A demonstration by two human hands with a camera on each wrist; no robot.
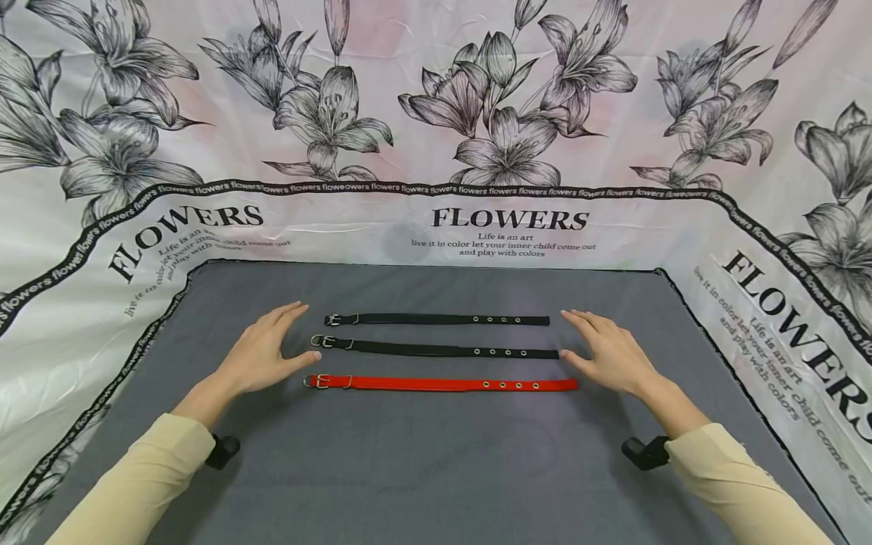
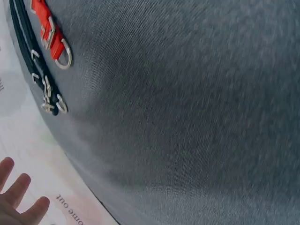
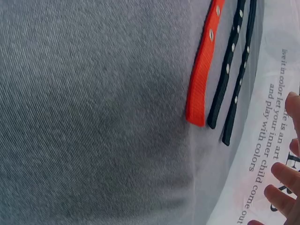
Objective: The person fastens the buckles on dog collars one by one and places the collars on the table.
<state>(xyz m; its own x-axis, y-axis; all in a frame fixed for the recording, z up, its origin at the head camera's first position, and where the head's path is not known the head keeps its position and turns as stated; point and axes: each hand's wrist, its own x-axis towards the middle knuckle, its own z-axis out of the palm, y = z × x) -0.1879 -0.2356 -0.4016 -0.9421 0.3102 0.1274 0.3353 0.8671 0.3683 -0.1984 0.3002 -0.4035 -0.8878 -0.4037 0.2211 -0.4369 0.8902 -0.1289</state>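
Three buckle collars lie flat and stretched out, one below another: a far black collar (image 1: 422, 319), a middle black collar (image 1: 415, 348) and a red collar (image 1: 415, 384). Their metal buckles and D-rings are at the left, and their eyeleted ends at the right. My left hand (image 1: 262, 352) is held beside the buckle ends with fingers straight and thumb spread, holding nothing. On the other side, my right hand (image 1: 609, 352) has its fingers extended by the eyelet ends. Its thumb tip is right at the middle collar's end; whether it touches, I cannot tell.
A grey cloth surface (image 1: 422, 469) lies under the collars. Around it runs a white border with printed lettering (image 1: 511, 219), and flower-printed fabric (image 1: 504, 144) rises at the back and sides. A black wrist strap mount (image 1: 223, 452) shows below the left sleeve, another mount (image 1: 645, 453) by the right.
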